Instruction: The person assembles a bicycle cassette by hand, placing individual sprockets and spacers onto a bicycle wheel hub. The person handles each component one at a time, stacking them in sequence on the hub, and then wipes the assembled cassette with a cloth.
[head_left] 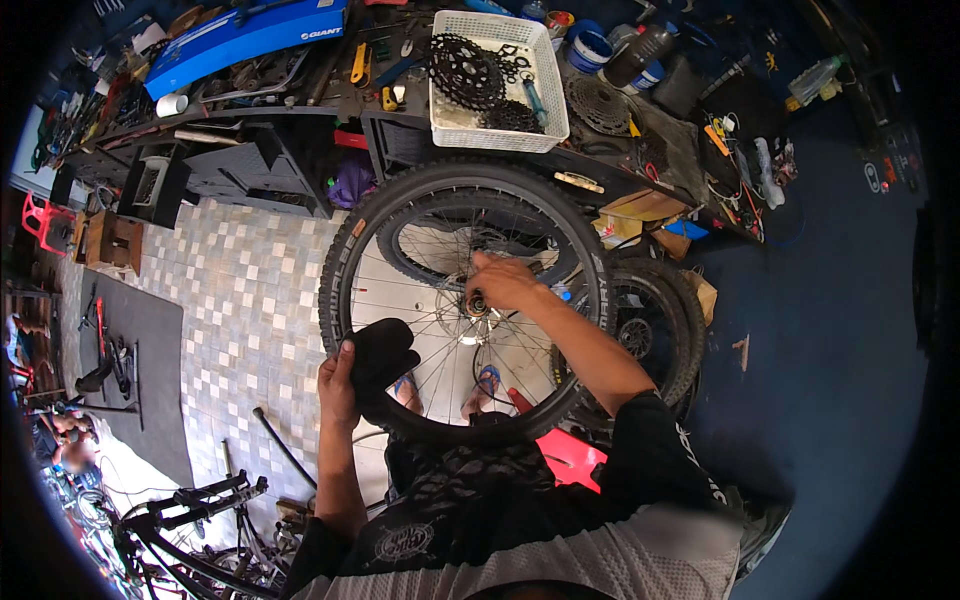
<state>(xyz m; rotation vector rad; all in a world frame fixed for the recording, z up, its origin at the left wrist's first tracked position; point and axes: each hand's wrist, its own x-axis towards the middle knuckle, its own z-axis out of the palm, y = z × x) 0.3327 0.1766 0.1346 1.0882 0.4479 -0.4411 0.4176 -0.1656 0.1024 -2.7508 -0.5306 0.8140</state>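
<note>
Three wheels (463,300), one white basket (497,135), two hands (500,282)

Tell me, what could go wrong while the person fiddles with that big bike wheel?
The right hand works at the hub, right among thin spokes, so fingers might get pinched if the wheel turns. Only the left hand, which grips the tyre together with a black cloth, steadies the upright wheel, so it might tip or roll. The cloth could also snag in the spokes.

Black patterned shirt (470,500), grey hem, blue sandals (488,378)
</note>
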